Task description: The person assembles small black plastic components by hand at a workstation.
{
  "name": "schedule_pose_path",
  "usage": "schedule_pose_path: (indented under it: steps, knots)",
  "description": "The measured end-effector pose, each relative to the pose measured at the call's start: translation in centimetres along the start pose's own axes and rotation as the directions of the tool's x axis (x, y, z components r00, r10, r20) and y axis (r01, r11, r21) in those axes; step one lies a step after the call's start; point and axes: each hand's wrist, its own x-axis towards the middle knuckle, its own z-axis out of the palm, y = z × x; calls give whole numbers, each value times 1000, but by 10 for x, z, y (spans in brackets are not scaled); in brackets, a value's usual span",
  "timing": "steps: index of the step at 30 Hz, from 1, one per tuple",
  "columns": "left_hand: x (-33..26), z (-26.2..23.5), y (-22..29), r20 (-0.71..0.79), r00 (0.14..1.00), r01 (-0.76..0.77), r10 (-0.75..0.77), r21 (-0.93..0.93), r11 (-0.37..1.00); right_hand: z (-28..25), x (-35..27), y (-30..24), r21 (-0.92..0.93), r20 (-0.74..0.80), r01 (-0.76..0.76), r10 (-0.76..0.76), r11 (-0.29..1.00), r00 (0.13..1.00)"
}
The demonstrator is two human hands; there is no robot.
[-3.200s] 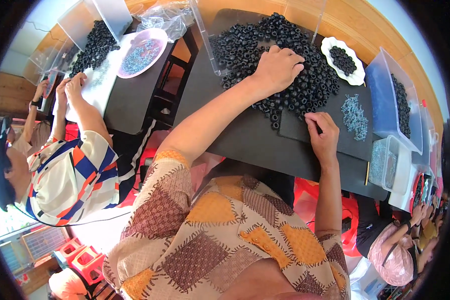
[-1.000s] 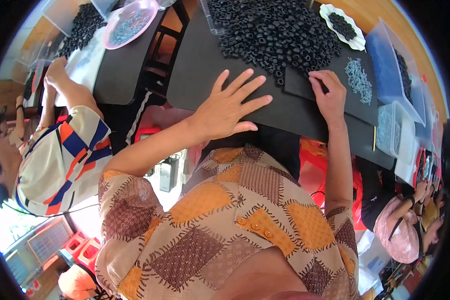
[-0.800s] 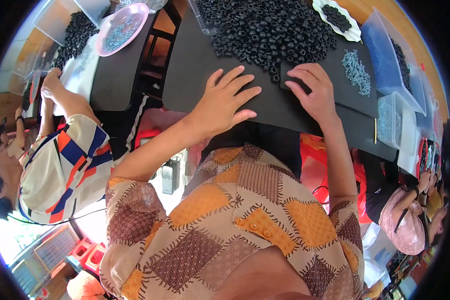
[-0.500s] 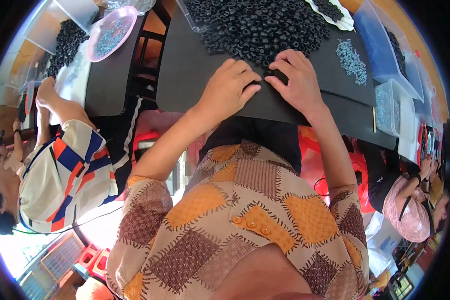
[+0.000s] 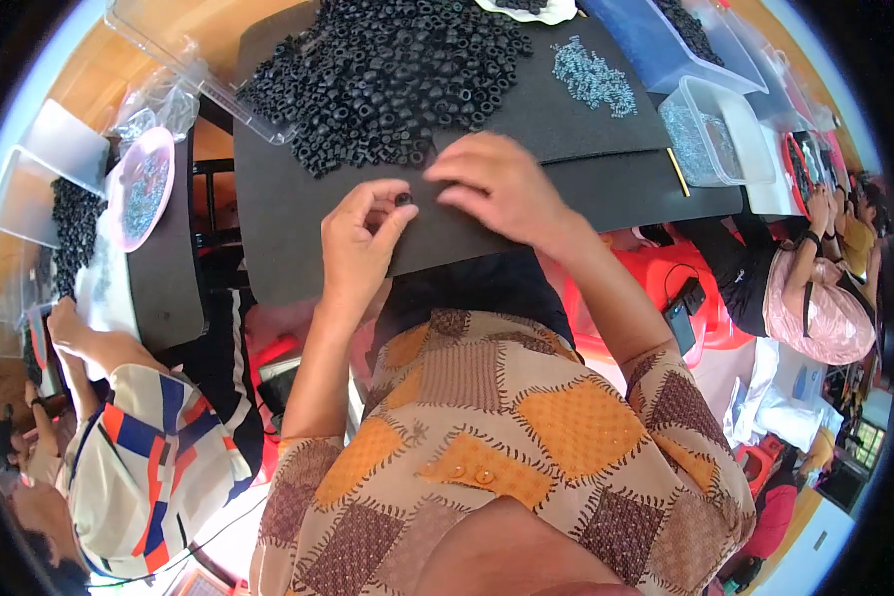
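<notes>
Between the thumb and fingertips of my left hand (image 5: 353, 238) is a small black plastic cap (image 5: 403, 200), held just above the black tabletop (image 5: 288, 223). My right hand (image 5: 502, 189) hovers to the right of it, apart from my left hand and close to the near edge of a big heap of black caps (image 5: 397, 79). Motion smears its fingers, so whether they hold anything cannot be made out. To the right of the heap lies a small spread of silvery-blue metal pieces (image 5: 593, 76), which look like screws.
At the right stand a clear tub (image 5: 700, 149) of small metal pieces and a large clear bin (image 5: 656, 50). A yellow stick (image 5: 677, 171) lies near the tub. A pink plate (image 5: 141, 189) sits on the left table, where another person (image 5: 149, 437) is seated. Co-workers sit at far right.
The view has shifted, so the table appears further left. My left hand has turned its palm up with a black cap showing in its fingers. My right hand has moved away from it.
</notes>
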Motion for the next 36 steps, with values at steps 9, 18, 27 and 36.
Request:
schedule_pose_path:
  steps: [9,18,27,36]
  knots:
    - [4,0,2,-24,994,-106,109,86,991,-95,-17,102,-502,-254,-499,431,706,866]
    - [5,-11,-15,-72,996,41,-52,-149,988,-92,-5,117,-646,-15,-198,247,738,969]
    - [10,-37,-18,63,981,161,-182,-784,599,-90,-2,112,-449,130,-182,266,875,955]
    - [9,-32,-21,117,990,143,-84,-774,616,-100,10,108,-409,128,-335,418,848,900]
